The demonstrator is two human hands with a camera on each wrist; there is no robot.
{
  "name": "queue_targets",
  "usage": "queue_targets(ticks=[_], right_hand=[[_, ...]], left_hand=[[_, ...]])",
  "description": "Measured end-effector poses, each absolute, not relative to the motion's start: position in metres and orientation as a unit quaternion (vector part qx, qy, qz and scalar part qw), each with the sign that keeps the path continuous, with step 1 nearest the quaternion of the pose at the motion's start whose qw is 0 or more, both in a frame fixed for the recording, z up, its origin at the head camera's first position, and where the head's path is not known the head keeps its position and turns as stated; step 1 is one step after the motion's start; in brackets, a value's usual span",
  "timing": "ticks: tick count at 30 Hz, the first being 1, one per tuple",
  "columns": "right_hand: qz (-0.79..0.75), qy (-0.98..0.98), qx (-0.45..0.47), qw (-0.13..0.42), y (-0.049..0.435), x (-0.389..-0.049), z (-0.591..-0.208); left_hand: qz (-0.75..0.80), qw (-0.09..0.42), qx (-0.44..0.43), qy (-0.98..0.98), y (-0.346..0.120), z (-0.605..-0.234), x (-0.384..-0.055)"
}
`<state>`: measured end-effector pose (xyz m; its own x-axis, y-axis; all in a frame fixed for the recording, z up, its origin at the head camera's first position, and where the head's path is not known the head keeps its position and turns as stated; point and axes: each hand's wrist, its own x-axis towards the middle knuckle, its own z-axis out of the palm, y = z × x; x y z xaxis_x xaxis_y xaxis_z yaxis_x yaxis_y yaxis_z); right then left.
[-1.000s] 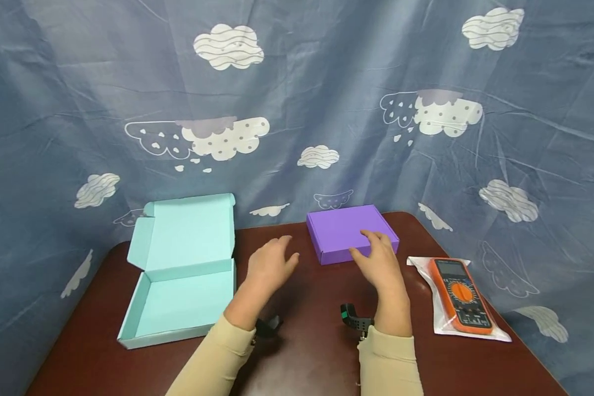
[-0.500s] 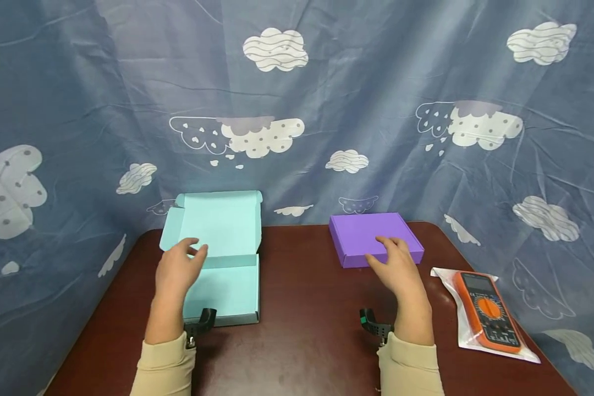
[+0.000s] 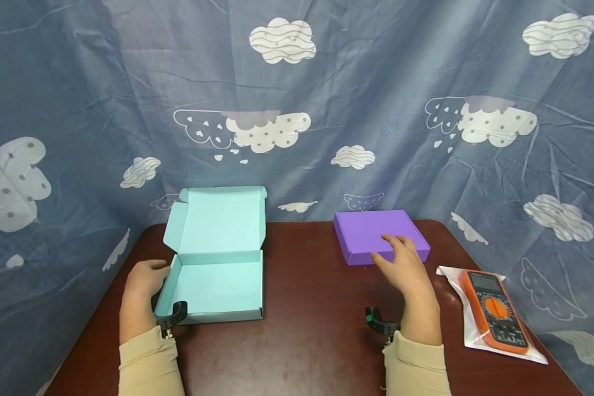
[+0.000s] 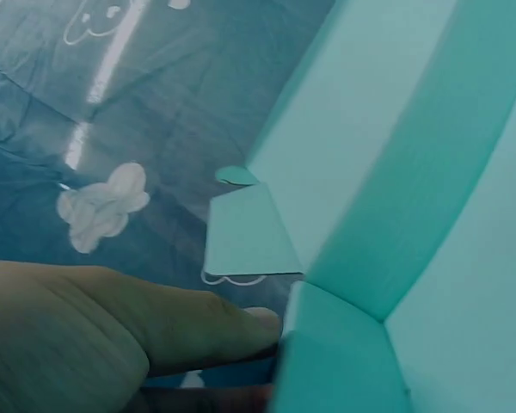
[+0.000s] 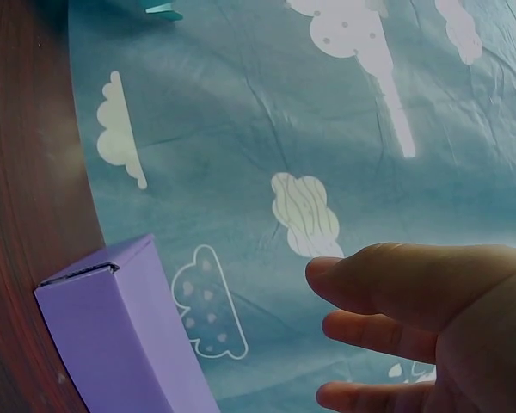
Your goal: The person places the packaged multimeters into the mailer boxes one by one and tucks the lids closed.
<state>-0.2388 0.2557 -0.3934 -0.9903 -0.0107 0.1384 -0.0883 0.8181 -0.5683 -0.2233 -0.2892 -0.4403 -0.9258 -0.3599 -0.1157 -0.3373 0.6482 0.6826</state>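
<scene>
In the head view a light teal cardboard box [image 3: 218, 286] stands on the left of the table with its lid [image 3: 223, 220] raised and nothing inside. My left hand [image 3: 141, 286] is at its left side; in the left wrist view the thumb [image 4: 215, 327] lies straight against or right beside the outer side wall, while the other fingers are mostly hidden. To the right, a closed purple box [image 3: 376, 234] lies flat near the back edge. My right hand [image 3: 403, 269] hovers before its front side, fingers loosely bent and apart, holding nothing.
An orange digital multimeter [image 3: 495, 311] in a clear and white plastic bag lies at the right edge of the dark reddish table [image 3: 297, 330]. A blue curtain [image 3: 326, 99] with cloud prints hangs right behind the table.
My left hand has moved left from the table's middle, across the front of the teal box, to its left side. The right hand stays near the purple box. The head view has shifted.
</scene>
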Motion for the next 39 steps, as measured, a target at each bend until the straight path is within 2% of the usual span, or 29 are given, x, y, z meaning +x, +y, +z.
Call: queue_targets(ticks=[5, 25, 39], right_hand=[[0.302, -0.951, 0.025, 0.065, 0.256, -0.238, -0.393], [0.295, -0.954, 0.027, 0.053, 0.259, -0.239, -0.395], [0.294, -0.954, 0.025, 0.043, 0.259, -0.236, -0.392]], left_hand=[[-0.407, -0.003, 0.186, -0.894, -0.286, -0.449, -0.227], [-0.432, -0.004, 0.186, -0.883, -0.281, -0.45, -0.229], [-0.428, -0.048, 0.108, -0.896, -0.254, -0.442, -0.238]])
